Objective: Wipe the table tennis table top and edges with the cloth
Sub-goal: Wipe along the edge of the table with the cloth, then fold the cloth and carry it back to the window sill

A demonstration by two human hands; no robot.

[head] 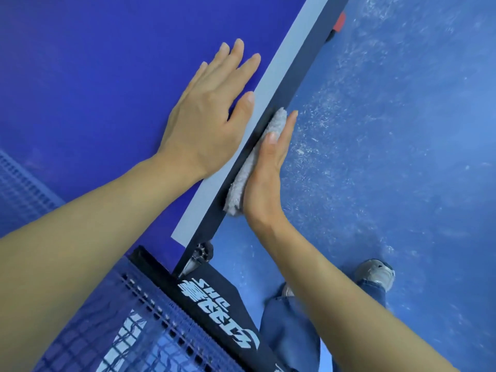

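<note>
The blue table tennis table top (107, 76) fills the upper left, with a white line along its side and a dark vertical edge (295, 84) running diagonally. My left hand (212, 108) lies flat on the top, fingers spread, thumb on the white line. A grey fluffy cloth (255, 162) is pressed against the dark side edge by my right hand (268, 178), whose flat palm and straight fingers hold it there.
The net (128, 328) and its black post clamp (220, 302) with white lettering sit at the bottom. A scuffed blue floor (389, 130) lies to the right. My jeans leg (290, 331) and grey shoe (375, 272) stand beside the table. A red part (339, 21) shows under the far edge.
</note>
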